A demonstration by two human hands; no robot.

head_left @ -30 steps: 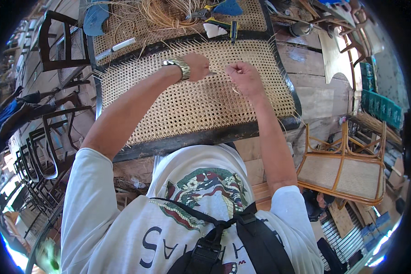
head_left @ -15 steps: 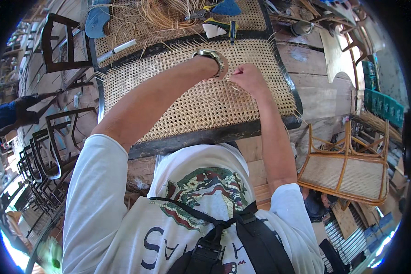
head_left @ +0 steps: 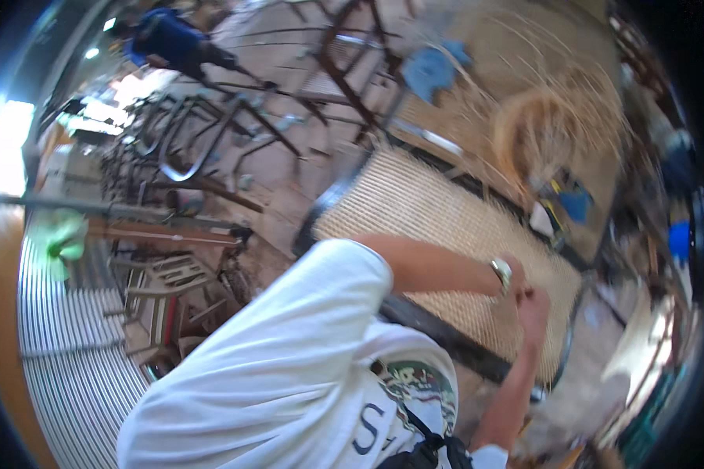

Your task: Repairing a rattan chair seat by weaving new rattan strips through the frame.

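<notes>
A woven cane panel (head_left: 414,207) in a dark wooden frame (head_left: 426,328) lies in front of me. Over its right part my two hands meet, close together or touching. My left hand (head_left: 515,273), below a metal wristwatch (head_left: 501,275), is smeared and its fingers do not show clearly. Bent into a closed grip is my right hand (head_left: 533,305), just beside the left. Whatever thin thing it pinches is too blurred to make out. Past the panel's far edge lie a coil of loose cane strands (head_left: 536,129), a yellow-and-black hand tool (head_left: 554,209) and a white lump (head_left: 541,220).
Blue pieces (head_left: 429,72) and a white stick (head_left: 430,137) rest beyond the panel. Dark chair frames (head_left: 203,141) crowd the floor at left, where a person in blue (head_left: 168,43) is bent over. Corrugated sheeting (head_left: 62,328) and a wooden chair (head_left: 168,281) are at lower left.
My view has swung left and tilted, so the panel now appears slanted toward the right. My hands have come closer together over the cane, and the picture is more blurred.
</notes>
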